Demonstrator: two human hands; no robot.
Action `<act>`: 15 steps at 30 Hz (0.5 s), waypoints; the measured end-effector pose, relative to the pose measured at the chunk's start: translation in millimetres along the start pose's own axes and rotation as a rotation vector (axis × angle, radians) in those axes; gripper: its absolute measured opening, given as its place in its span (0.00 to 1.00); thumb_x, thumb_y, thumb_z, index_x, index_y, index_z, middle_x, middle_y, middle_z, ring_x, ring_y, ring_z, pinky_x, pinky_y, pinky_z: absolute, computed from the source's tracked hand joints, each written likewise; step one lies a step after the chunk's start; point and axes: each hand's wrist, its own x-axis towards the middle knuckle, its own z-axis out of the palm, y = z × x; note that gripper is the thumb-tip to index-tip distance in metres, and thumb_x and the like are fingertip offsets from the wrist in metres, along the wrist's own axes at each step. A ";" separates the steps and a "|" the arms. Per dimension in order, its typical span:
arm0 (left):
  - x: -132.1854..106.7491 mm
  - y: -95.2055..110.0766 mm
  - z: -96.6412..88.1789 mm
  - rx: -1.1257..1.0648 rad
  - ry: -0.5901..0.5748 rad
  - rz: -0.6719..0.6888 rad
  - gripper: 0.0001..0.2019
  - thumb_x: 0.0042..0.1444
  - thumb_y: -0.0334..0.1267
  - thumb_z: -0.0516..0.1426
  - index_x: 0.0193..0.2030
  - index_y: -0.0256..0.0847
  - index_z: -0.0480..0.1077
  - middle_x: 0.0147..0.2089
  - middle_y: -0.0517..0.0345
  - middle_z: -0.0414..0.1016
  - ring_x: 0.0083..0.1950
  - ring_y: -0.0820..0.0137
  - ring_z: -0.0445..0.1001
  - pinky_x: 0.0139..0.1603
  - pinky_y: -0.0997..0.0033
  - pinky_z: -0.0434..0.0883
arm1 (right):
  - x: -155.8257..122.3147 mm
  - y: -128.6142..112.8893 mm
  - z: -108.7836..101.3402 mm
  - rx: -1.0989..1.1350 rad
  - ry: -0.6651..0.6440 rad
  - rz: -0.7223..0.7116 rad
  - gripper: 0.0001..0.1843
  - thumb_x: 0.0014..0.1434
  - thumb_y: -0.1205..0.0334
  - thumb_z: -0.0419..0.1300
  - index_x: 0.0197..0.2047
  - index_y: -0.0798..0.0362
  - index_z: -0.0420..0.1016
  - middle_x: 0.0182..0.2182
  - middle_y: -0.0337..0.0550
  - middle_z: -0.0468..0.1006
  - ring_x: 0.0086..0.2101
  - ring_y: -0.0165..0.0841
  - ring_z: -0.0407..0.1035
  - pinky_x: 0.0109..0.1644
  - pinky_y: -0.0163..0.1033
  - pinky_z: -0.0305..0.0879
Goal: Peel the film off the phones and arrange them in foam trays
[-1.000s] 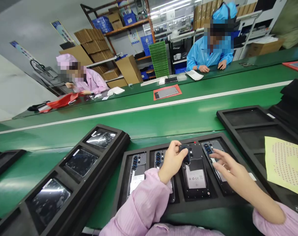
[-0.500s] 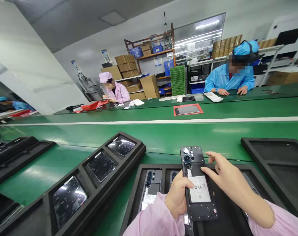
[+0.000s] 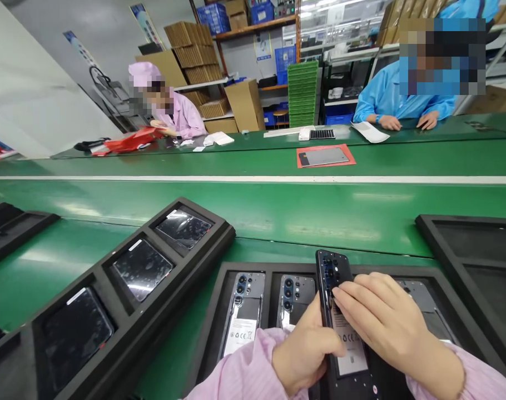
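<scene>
A dark phone without its back cover (image 3: 351, 361), with a white label and camera lenses on its back, is tilted in my left hand (image 3: 301, 355). My left fingers and thumb wrap its lower sides. My right hand (image 3: 388, 322) lies over the phone's upper back, fingers stretched out side by side, fingertips touching just below the lenses. Beneath both hands is a black foam tray (image 3: 208, 325). In its slots lie similar phones: one at the left (image 3: 243, 311), one beside it (image 3: 295, 294) and one at the right (image 3: 426, 303), partly covered by my right hand.
To the left stands a black tray (image 3: 118, 306) with glossy screens in its slots. Another black tray (image 3: 451, 255) is at the right. Across the green belt (image 3: 278, 208) lies a grey panel on a red sheet (image 3: 326, 156). Two co-workers sit opposite, in pink (image 3: 186, 114) and blue (image 3: 378, 91).
My right hand has moved from the phone's right edge onto its upper back. The phone has turned more edge-on. The camera view has dipped and come closer.
</scene>
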 end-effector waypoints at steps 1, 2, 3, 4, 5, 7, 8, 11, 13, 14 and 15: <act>-0.3 0.0 -0.3 -0.003 0.004 -0.004 0.26 0.23 0.21 0.51 0.36 0.38 0.65 0.24 0.65 0.67 0.26 0.74 0.67 0.26 0.75 0.57 | 1.0 -0.5 -0.7 -0.003 0.003 0.002 0.13 0.61 0.75 0.45 0.39 0.58 0.70 0.32 0.47 0.76 0.33 0.39 0.67 0.37 0.46 0.62; -0.5 0.0 -0.5 -0.009 0.006 -0.008 0.26 0.23 0.21 0.51 0.37 0.38 0.64 0.25 0.65 0.68 0.26 0.74 0.66 0.26 0.75 0.57 | 2.0 -1.2 -1.2 -0.003 0.008 0.007 0.13 0.61 0.75 0.46 0.39 0.57 0.70 0.31 0.47 0.76 0.32 0.39 0.67 0.36 0.46 0.62; -0.8 0.2 -0.5 -0.015 0.004 -0.013 0.26 0.23 0.21 0.51 0.37 0.38 0.64 0.25 0.64 0.68 0.26 0.74 0.67 0.26 0.75 0.57 | 3.0 -1.8 -1.5 -0.001 0.010 0.015 0.12 0.61 0.74 0.47 0.39 0.57 0.70 0.31 0.46 0.76 0.32 0.38 0.67 0.36 0.45 0.62; -1.1 0.6 -0.5 -0.023 0.002 -0.017 0.26 0.23 0.22 0.51 0.37 0.38 0.64 0.26 0.64 0.68 0.27 0.74 0.67 0.27 0.75 0.58 | 3.8 -2.3 -1.6 0.005 0.007 0.027 0.10 0.61 0.73 0.48 0.39 0.57 0.70 0.31 0.46 0.76 0.32 0.38 0.67 0.35 0.45 0.63; -1.4 1.2 -0.2 -0.026 0.004 -0.022 0.26 0.24 0.22 0.51 0.37 0.38 0.64 0.26 0.64 0.68 0.28 0.74 0.67 0.27 0.75 0.58 | 4.2 -2.5 -1.6 0.011 0.003 0.037 0.09 0.61 0.73 0.50 0.38 0.58 0.70 0.31 0.46 0.76 0.32 0.38 0.67 0.35 0.45 0.63; -2.2 2.7 0.9 -0.019 0.015 -0.036 0.26 0.24 0.22 0.51 0.37 0.38 0.63 0.26 0.65 0.67 0.27 0.74 0.66 0.27 0.75 0.57 | 4.1 -2.2 -1.6 0.016 -0.010 0.043 0.08 0.61 0.72 0.51 0.39 0.58 0.71 0.32 0.46 0.76 0.32 0.39 0.66 0.35 0.45 0.62; -2.6 3.5 1.6 -0.011 0.021 -0.042 0.26 0.24 0.22 0.51 0.37 0.38 0.63 0.25 0.65 0.66 0.26 0.75 0.65 0.26 0.75 0.57 | 3.5 -1.6 -1.7 0.014 -0.019 0.038 0.09 0.61 0.73 0.50 0.39 0.58 0.71 0.32 0.47 0.76 0.32 0.39 0.66 0.35 0.45 0.62; -3.3 5.3 3.4 0.013 0.032 -0.047 0.26 0.23 0.22 0.51 0.37 0.37 0.64 0.25 0.65 0.67 0.26 0.75 0.64 0.25 0.75 0.56 | 1.5 0.2 -2.1 -0.009 -0.045 -0.002 0.12 0.60 0.76 0.47 0.40 0.60 0.70 0.33 0.49 0.76 0.34 0.40 0.67 0.36 0.47 0.62; -3.0 5.4 3.7 0.012 0.034 -0.045 0.25 0.23 0.22 0.51 0.36 0.38 0.63 0.25 0.65 0.67 0.26 0.75 0.64 0.25 0.75 0.56 | 0.6 0.8 -2.3 -0.026 -0.058 -0.025 0.13 0.60 0.76 0.45 0.40 0.61 0.70 0.33 0.50 0.76 0.34 0.41 0.67 0.36 0.47 0.62; -2.6 5.2 3.6 0.010 0.035 -0.045 0.25 0.22 0.22 0.51 0.35 0.38 0.63 0.24 0.65 0.66 0.26 0.76 0.64 0.25 0.75 0.56 | 0.3 0.8 -2.2 -0.032 -0.059 -0.030 0.13 0.60 0.76 0.45 0.40 0.62 0.70 0.33 0.51 0.76 0.34 0.41 0.67 0.36 0.48 0.62; -2.2 5.0 3.4 0.008 0.037 -0.047 0.24 0.22 0.22 0.51 0.34 0.38 0.62 0.24 0.66 0.66 0.26 0.76 0.64 0.25 0.76 0.56 | 0.1 0.7 -1.9 -0.033 -0.056 -0.031 0.13 0.60 0.76 0.46 0.40 0.62 0.70 0.33 0.51 0.76 0.33 0.41 0.67 0.35 0.48 0.62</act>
